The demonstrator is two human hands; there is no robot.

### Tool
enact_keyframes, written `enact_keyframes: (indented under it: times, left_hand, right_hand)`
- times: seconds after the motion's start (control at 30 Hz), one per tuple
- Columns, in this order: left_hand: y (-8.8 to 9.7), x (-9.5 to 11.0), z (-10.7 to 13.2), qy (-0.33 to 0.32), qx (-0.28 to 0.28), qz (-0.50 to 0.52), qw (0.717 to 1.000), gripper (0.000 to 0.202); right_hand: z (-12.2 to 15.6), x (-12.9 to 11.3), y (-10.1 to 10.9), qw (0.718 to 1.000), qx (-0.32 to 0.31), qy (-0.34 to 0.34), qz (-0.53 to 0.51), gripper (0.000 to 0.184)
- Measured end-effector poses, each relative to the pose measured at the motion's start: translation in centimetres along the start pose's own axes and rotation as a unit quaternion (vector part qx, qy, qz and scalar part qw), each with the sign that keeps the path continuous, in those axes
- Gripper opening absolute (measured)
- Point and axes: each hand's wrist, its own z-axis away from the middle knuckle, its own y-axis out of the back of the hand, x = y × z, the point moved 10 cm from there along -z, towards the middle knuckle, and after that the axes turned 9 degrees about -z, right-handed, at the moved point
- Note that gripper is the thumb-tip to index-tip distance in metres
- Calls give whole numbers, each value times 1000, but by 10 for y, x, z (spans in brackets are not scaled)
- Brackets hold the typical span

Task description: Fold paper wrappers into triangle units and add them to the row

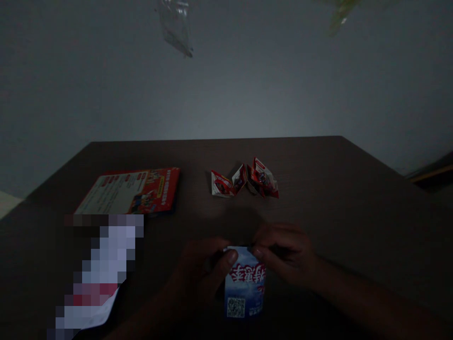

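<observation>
A blue and white printed paper [244, 285] with red lettering and a QR code is held upside down near the table's front. My left hand [208, 264] pinches its upper left edge between thumb and fingers. At the upper right edge, my right hand [288, 252] grips the same paper, thumb in front and fingers curled behind. Beyond both hands, a red and white folded paper strip [262, 177] stands in zigzag creases on the table. The dim light hides the paper's far side.
On the dark wooden table [318, 198], a red and white printed box or booklet [122, 191] lies at left. Nearer me is a white item [102, 314], mostly pixelated. A clear plastic bag [176, 28] and something yellowish [341, 16] show against the grey wall [247, 85].
</observation>
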Motion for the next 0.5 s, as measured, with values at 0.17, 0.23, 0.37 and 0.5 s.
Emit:
enact_keyframes:
  times: [0.17, 0.23, 0.37, 0.5]
  left_hand:
    - [6, 0, 2, -16, 40, -11, 999, 17]
    - [6, 1, 2, -19, 34, -6, 999, 19]
    - [6, 4, 1, -20, 24, 11, 999, 22]
    - [6, 4, 0, -6, 12, 21, 1000, 22]
  right_hand:
    - [5, -2, 5, 999, 32, 5, 2, 5]
    - [9, 8, 9, 998, 48, -30, 0, 19]
    - [13, 28, 3, 992, 17, -104, -72, 20]
    - [15, 40, -2, 975, 17, -154, -159, 10]
